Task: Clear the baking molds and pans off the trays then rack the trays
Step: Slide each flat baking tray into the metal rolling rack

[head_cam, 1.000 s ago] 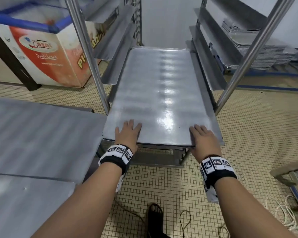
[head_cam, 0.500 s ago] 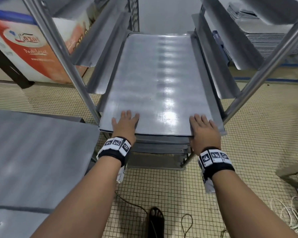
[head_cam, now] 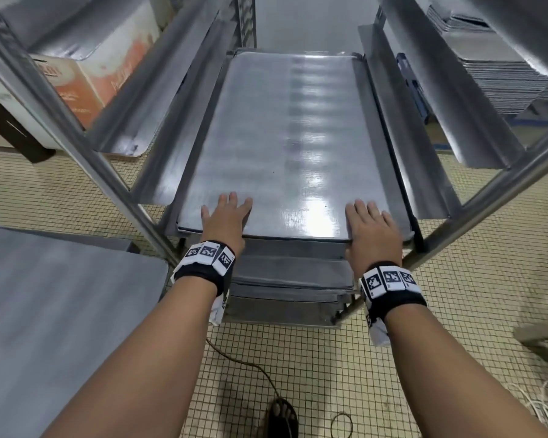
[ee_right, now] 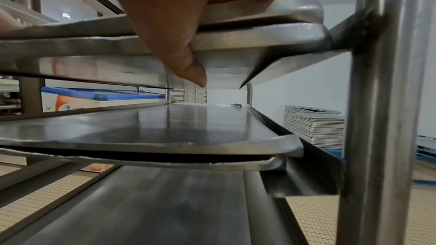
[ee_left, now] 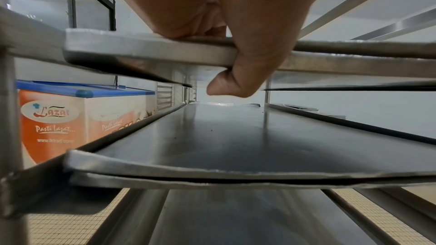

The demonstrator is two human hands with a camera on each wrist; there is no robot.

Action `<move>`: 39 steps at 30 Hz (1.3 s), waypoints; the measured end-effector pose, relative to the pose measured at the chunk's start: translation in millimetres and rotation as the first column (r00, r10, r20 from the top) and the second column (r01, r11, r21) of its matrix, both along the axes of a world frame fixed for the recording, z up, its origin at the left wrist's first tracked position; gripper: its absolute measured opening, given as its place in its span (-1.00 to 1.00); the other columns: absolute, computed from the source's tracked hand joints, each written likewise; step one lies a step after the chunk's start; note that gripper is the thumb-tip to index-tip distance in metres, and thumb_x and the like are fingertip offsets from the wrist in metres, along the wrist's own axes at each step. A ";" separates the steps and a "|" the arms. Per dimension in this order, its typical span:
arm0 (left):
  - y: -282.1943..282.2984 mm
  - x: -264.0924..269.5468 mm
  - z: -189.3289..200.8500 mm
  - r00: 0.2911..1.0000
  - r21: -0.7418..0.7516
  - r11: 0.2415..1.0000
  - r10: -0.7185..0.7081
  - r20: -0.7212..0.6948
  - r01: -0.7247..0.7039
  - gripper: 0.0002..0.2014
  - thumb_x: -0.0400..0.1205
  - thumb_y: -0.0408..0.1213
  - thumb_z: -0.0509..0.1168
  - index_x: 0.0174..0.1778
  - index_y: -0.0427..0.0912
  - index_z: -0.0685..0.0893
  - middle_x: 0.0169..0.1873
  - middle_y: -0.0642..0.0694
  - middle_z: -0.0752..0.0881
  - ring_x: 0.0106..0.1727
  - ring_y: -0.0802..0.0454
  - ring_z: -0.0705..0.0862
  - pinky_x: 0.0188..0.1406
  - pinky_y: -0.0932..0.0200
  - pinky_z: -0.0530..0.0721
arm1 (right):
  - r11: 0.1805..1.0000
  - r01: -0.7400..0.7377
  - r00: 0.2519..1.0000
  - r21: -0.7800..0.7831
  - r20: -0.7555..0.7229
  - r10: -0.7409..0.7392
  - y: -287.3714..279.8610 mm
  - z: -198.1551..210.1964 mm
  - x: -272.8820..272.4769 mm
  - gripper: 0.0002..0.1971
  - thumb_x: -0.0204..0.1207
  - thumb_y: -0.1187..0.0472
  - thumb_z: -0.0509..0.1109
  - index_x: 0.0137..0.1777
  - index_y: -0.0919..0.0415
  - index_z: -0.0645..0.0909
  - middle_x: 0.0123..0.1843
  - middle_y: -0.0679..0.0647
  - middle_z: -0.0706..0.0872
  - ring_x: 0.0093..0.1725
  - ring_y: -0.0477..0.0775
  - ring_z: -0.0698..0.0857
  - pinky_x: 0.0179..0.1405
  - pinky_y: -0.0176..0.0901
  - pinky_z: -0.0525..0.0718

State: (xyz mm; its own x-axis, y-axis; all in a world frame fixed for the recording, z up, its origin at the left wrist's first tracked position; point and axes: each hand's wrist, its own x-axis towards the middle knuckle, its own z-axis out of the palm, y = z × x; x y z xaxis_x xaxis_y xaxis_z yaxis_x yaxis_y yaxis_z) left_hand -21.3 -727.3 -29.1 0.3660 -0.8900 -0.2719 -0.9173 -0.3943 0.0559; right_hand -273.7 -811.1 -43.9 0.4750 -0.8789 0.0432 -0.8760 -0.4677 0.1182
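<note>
A flat steel tray (head_cam: 282, 137) lies on the rack's side rails, nearly all the way in. My left hand (head_cam: 225, 216) holds its near edge left of centre, fingers flat on top. In the left wrist view the thumb (ee_left: 235, 81) hooks under the tray edge (ee_left: 141, 47). My right hand (head_cam: 370, 222) grips the near right corner the same way, with its thumb (ee_right: 188, 66) under the tray rim (ee_right: 247, 40). Several more trays (head_cam: 291, 273) sit on the rails below, their front edges sticking out further. No molds or pans are in view.
The rack's steel posts (head_cam: 76, 128) and angled side rails (head_cam: 424, 137) flank the tray closely. A steel table (head_cam: 60, 311) stands at the left. A stack of trays (head_cam: 503, 74) sits on the floor at the back right. A chest freezer (head_cam: 92, 83) is behind the rack, and a cable (head_cam: 250, 368) crosses the tiles.
Both hands have pushed the tray deeper into the rack. Its near edge now lies between the front posts, and my head has moved closer.
</note>
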 end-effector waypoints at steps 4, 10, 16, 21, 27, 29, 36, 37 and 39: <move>-8.5 4.5 -3.5 1.000 -0.007 1.000 -0.002 0.008 0.002 -0.01 0.51 -0.45 0.45 0.74 0.06 0.01 0.74 -0.16 -0.03 0.75 -0.15 -0.09 0.66 -0.38 -0.04 | 1.000 0.011 1.000 0.004 -0.020 -0.011 -8.4 -0.4 3.3 -0.03 0.36 0.02 0.61 0.69 0.13 0.17 0.71 0.06 0.26 0.70 0.16 0.21 0.67 0.13 0.20; -4.7 10.9 -11.8 0.998 -0.035 0.998 -0.057 0.004 0.058 -0.02 0.51 -0.33 0.45 0.74 0.00 -0.01 0.73 -0.20 -0.07 0.75 -0.18 -0.11 0.68 -0.30 -0.04 | 0.994 0.096 0.994 -0.049 -0.038 -0.098 -3.3 -6.8 11.8 -0.18 0.46 0.32 0.43 0.69 0.11 0.14 0.72 0.05 0.21 0.71 0.14 0.16 0.57 0.40 0.10; 46.3 5.5 -16.4 0.988 -0.053 0.989 -0.131 0.079 0.136 -0.07 0.56 -0.15 0.41 0.74 -0.04 -0.03 0.73 -0.18 -0.02 0.73 -0.22 -0.01 0.71 -0.15 0.04 | 0.988 0.152 0.986 -0.006 -0.069 -0.152 22.6 -8.9 24.4 -0.21 0.58 0.25 0.31 0.73 0.18 -0.03 0.76 0.14 0.05 0.74 0.18 0.03 0.66 0.31 0.01; 123.8 -1.2 3.9 0.973 -0.012 1.000 0.013 -0.230 -0.017 -0.25 0.59 -0.29 0.34 0.71 -0.02 0.21 0.63 -0.17 0.37 0.62 -0.17 0.36 0.56 -0.03 0.43 | 0.991 0.071 0.997 0.117 -0.024 -0.069 78.5 25.2 41.2 -0.30 0.54 0.11 0.41 0.62 0.23 0.25 0.62 0.24 0.33 0.64 0.27 0.26 0.58 0.15 0.33; 263.2 8.7 17.5 0.915 0.082 0.961 0.276 -0.293 -0.264 -0.50 0.58 -0.15 0.39 0.48 0.02 0.58 0.29 -0.14 0.73 0.26 -0.16 0.71 0.23 0.05 0.68 | 0.938 -0.145 0.982 0.313 -0.067 0.174 184.7 75.4 92.9 -0.75 0.57 0.17 0.29 0.19 0.17 0.64 0.18 0.17 0.72 0.15 0.26 0.72 0.13 0.07 0.66; 319.2 12.7 20.4 0.874 0.092 0.919 0.392 -0.286 -0.382 -0.50 0.58 -0.16 0.38 0.49 -0.01 0.58 0.33 -0.13 0.71 0.31 -0.13 0.68 0.32 0.04 0.64 | 0.910 -0.239 0.962 0.339 -0.043 0.269 229.6 78.0 112.5 -0.77 0.58 0.19 0.29 0.17 0.19 0.65 0.15 0.17 0.74 0.11 0.27 0.75 0.03 0.06 0.68; 520.9 4.1 12.1 0.677 0.142 0.706 0.707 -0.203 -0.694 -0.50 0.68 -0.15 0.31 0.57 -0.09 0.48 0.52 -0.11 0.54 0.51 -0.11 0.52 0.45 0.13 0.46 | 0.677 -0.600 0.743 0.425 -0.016 0.669 384.2 56.2 180.3 -0.65 0.63 0.09 0.28 0.38 0.11 0.59 0.35 0.12 0.66 0.29 0.23 0.68 0.22 0.10 0.69; 547.9 -1.3 9.5 0.633 0.143 0.663 0.747 -0.205 -0.735 -0.50 0.68 -0.19 0.30 0.58 -0.09 0.47 0.52 -0.11 0.53 0.52 -0.11 0.51 0.45 0.14 0.47 | 0.644 -0.632 0.709 0.431 -0.013 0.705 404.9 51.8 188.0 -0.65 0.63 0.10 0.27 0.38 0.10 0.59 0.34 0.11 0.68 0.28 0.22 0.68 0.22 0.07 0.69; 596.8 -13.4 3.7 0.518 0.130 0.547 0.831 -0.202 -0.827 -0.48 0.66 -0.22 0.28 0.59 -0.07 0.45 0.52 -0.14 0.53 0.52 -0.13 0.51 0.47 0.12 0.49 | 0.589 -0.677 0.656 0.442 -0.001 0.754 443.4 43.5 199.4 -0.65 0.63 0.12 0.26 0.39 0.06 0.59 0.35 0.07 0.69 0.29 0.21 0.68 0.22 0.02 0.66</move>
